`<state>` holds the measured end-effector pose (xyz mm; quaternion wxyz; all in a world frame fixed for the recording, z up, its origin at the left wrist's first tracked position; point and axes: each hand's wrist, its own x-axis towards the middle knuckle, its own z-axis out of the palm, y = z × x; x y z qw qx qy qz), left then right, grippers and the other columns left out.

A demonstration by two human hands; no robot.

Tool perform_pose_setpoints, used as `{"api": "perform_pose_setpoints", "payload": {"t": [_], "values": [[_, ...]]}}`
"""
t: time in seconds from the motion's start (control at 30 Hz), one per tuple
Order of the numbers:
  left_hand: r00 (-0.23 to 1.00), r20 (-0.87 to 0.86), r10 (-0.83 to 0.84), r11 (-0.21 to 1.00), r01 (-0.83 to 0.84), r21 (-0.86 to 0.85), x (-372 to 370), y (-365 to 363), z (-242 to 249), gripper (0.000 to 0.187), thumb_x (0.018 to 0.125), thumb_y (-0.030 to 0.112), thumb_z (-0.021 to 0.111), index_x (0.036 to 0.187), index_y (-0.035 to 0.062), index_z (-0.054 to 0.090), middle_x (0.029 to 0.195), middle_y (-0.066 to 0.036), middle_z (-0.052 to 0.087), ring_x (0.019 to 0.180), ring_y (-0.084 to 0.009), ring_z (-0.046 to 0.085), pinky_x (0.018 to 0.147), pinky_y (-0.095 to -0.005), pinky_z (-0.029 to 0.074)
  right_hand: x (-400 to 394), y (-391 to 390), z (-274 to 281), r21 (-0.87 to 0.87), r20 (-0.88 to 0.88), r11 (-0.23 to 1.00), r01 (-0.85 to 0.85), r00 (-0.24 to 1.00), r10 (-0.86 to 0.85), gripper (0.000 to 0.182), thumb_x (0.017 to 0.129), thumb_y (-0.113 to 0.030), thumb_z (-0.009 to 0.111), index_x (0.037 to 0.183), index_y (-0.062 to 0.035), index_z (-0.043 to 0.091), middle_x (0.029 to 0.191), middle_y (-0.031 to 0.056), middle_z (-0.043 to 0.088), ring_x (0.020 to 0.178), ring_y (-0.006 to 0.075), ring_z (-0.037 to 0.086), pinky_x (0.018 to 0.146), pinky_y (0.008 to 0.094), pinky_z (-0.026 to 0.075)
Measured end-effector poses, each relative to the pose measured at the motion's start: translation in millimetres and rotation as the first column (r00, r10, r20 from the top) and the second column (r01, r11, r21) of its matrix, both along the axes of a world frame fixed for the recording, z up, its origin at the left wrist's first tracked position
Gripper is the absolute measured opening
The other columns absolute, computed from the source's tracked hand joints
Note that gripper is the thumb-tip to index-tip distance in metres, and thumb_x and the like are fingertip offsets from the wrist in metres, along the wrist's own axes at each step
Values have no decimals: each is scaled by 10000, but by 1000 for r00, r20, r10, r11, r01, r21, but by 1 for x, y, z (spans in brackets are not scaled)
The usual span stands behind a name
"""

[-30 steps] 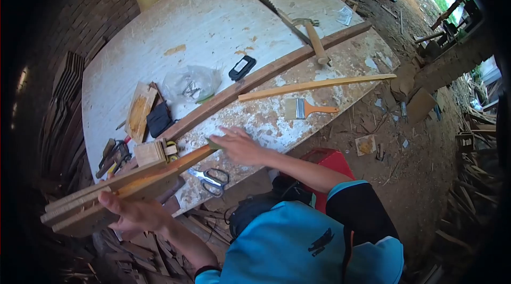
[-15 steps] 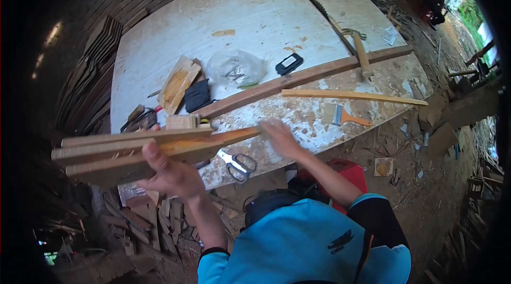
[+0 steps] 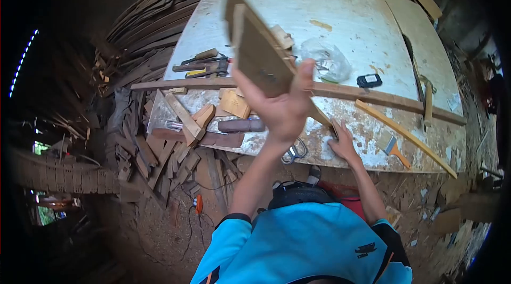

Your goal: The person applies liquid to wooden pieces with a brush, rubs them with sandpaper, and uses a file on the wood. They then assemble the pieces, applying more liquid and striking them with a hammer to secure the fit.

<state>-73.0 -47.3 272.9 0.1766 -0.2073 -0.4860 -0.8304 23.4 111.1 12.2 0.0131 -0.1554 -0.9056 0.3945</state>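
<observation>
My left hand (image 3: 282, 105) holds wooden boards (image 3: 261, 60) up on edge above the table, thumb on their right side; its other fingers are mostly hidden. The boards lean, with one end raised toward the upper left. At their low end, close to the table's front edge, my right hand (image 3: 345, 144) is closed around the wood. Scissors (image 3: 301, 148) lie partly hidden behind my left forearm. Right of my right hand are a paintbrush (image 3: 394, 151) with an orange handle and a thin wooden strip (image 3: 407, 135).
A long wooden beam (image 3: 362, 92) crosses the worktable (image 3: 367, 12). On it are a clear plastic bag (image 3: 324, 60), a black device (image 3: 369, 80), a hammer (image 3: 428, 103), a saw (image 3: 410, 52) and wood blocks (image 3: 234, 103). Offcuts (image 3: 154, 161) are piled below at left.
The boards have swung from lying nearly level at left to a steep tilt, left end raised. My left hand has moved right and up, and my right hand right and slightly down. The view has shifted left.
</observation>
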Motion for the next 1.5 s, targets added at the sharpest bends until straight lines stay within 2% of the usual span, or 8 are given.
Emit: {"api": "perform_pose_setpoints", "payload": {"t": [0.17, 0.3, 0.43, 0.57, 0.73, 1.03, 1.23, 1.5], "values": [[994, -109, -25, 999, 21, -35, -4, 6, 0, 684, 756, 130, 732, 1224, -23, 257, 1057, -100, 450, 882, -129, 514, 724, -247, 472, 0, -19, 48, -10, -220, 997, -73, 973, 70, 794, 646, -159, 627, 1375, -78, 320, 1331, 330, 327, 1273, 430, 286, 1037, 451, 249], [984, -177, -12, 995, -5, -95, -7, 6, -4, 727, 751, 220, 743, 1222, -51, 260, 1051, -137, 497, 882, -152, 558, 676, -250, 503, 0, 3, -10, 53, 25, 998, -37, 999, 35, 781, 651, -112, 608, 1374, -74, 315, 1339, 313, 329, 1272, 425, 296, 1049, 421, 261], [940, -311, 141, 978, -181, -104, -12, 7, -8, 707, 747, 191, 736, 1227, -46, 274, 912, -115, 552, 706, -151, 595, 595, -248, 504, -2, -24, 30, -113, -317, 991, -73, 948, 34, 736, 665, 6, 538, 1366, -83, 332, 1359, 239, 355, 1264, 400, 323, 1050, 434, 262], [997, -55, -49, 998, 46, -49, -6, -9, -8, 660, 753, 133, 721, 1229, -12, 287, 805, -75, 547, 645, -123, 587, 477, -236, 483, 3, 20, -15, 213, -63, 967, -138, 986, 155, 641, 653, 32, 480, 1285, -68, 441, 1217, 225, 500, 1134, 425, 446, 970, 439, 367], [978, 187, -90, 996, 92, -3, -15, -103, -71, 447, 777, 173, 569, 1172, 4, 445, 1070, -114, 536, 1003, -226, 537, 900, -408, 433, 17, 63, 19, 265, -116, 960, 93, 991, -64, 454, 717, -52, 482, 1169, -27, 515, 1088, 219, 559, 988, 393, 532, 875, 445, 420], [998, 65, -27, 986, 37, -161, 65, -172, -99, 671, 716, 298, 665, 1232, 138, 267, 943, -131, 499, 946, -283, 532, 925, -492, 398, -5, 70, 5, 428, -306, 895, 127, 952, 11, 470, 731, -245, 626, 1142, -35, 536, 1179, 153, 506, 1145, 329, 430, 957, 460, 319], [995, 83, 61, 989, -49, -138, 89, -166, -103, 695, 660, 334, 729, 1173, 150, 297, 915, -137, 507, 910, -297, 548, 899, -511, 420, -58, 33, 34, 88, -218, 985, -149, 962, 165, 322, 767, -209, 582, 1035, -32, 607, 1007, 147, 600, 985, 308, 552, 879, 413, 413], [997, -24, -72, 983, 66, -174, 93, -153, -111, 689, 662, 292, 743, 1181, 158, 311, 959, -115, 496, 943, -293, 518, 887, -482, 411, -105, -20, 28, 87, -21, 773, -628, 775, 632, 312, 776, -172, 542, 1044, -23, 601, 1055, 166, 599, 986, 323, 560, 850, 408, 441]]}}
